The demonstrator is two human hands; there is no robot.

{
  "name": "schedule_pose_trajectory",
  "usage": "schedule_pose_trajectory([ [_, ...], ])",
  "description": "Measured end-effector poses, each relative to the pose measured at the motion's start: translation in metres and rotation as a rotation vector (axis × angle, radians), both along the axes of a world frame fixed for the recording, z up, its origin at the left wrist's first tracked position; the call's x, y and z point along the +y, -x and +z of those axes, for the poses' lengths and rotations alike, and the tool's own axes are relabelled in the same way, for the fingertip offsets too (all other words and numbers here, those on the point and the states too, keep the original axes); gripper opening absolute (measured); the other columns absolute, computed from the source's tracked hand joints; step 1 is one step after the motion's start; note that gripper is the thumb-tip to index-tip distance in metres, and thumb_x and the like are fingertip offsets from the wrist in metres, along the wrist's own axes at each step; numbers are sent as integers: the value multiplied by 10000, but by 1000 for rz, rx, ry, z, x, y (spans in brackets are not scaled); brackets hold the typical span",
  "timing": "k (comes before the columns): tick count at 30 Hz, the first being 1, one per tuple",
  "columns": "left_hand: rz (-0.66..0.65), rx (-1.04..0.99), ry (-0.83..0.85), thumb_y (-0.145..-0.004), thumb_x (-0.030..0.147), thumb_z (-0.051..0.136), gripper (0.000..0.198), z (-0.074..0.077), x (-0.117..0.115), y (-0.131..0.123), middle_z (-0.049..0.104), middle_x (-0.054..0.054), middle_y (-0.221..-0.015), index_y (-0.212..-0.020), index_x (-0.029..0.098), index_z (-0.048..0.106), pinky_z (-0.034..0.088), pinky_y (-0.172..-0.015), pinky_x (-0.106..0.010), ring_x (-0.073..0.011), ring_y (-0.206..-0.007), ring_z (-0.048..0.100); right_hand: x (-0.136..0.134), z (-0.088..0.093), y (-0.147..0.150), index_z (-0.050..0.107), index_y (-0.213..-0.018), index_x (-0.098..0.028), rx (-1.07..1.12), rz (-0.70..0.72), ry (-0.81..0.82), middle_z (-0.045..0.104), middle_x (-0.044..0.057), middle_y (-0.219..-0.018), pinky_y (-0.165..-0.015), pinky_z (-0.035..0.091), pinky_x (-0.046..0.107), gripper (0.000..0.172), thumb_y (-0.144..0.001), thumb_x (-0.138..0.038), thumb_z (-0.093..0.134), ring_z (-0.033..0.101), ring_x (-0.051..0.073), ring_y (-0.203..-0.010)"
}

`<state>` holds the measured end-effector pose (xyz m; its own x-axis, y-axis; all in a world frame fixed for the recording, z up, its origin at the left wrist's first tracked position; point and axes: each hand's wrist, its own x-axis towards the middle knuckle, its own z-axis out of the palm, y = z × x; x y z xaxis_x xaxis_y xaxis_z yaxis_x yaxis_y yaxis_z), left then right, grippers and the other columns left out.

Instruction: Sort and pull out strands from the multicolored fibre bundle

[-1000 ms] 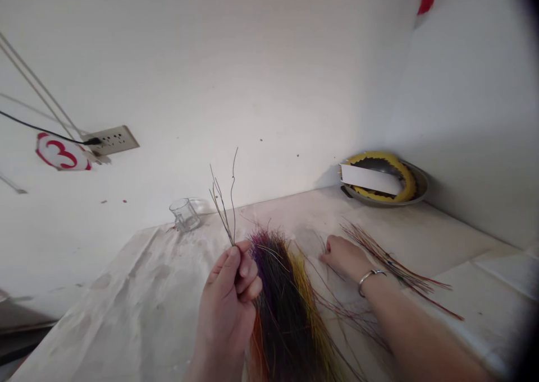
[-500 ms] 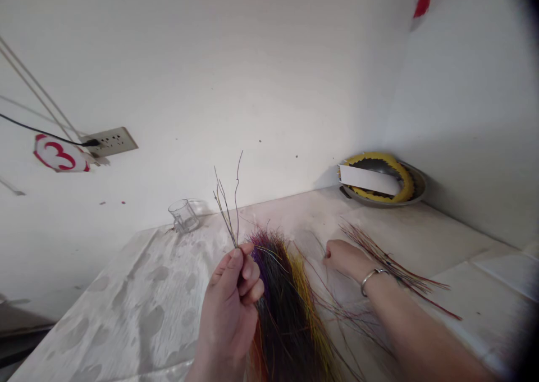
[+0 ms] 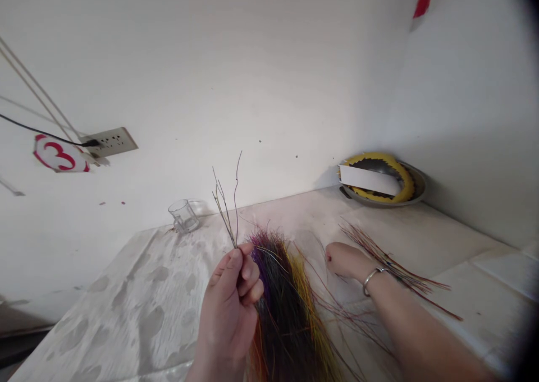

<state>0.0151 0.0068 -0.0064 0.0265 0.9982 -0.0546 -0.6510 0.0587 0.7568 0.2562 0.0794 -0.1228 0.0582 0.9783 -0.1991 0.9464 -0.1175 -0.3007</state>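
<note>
on the table, left fingers pinch seemingly wiry strands.

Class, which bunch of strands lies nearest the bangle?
The thin reddish bunch, just beyond the right hand and its bangle; the thick multicoloured bundle lies farther off, beside the left hand.

At 6 o'clock the dyed fibre bundle looks smooth and a little glossy, like thin plastic bristles. At 4 o'clock the bangle is shiny metal. At 3 o'clock the dish is dull metal, and the paper strip is white and matt. At 8 o'clock the table cover looks like soft, mottled cloth.
</note>
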Motion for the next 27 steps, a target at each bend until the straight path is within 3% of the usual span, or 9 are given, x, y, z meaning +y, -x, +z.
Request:
schedule_pose_trajectory([
  [10,-1,10,4,-771,233,707,138,1,0,-1,382,59,-548,-822,105,699,167,-399,-174,-43,-474,218,-4,11,-5,583,-1157,-167,-70,51,111,607,82,-1166,-814,530,410,260,-930,-294,565,623,211,-961],
  [16,-2,11,-1,-764,236,712,142,1,1,-1,384,59,-556,-827,110,696,181,-399,-169,-42,-472,224,-4,7,5,582,-1162,-154,-74,23,63,602,97,-1172,-820,527,401,276,-922,-290,580,621,218,-975],
  [27,-1,13,16,-784,229,692,129,-1,-1,-4,374,60,-546,-825,106,692,169,-399,-176,-48,-478,214,10,-5,-9,575,-1170,-147,-46,-99,-26,604,96,-1164,-809,532,401,287,-921,-289,581,625,217,-964],
])
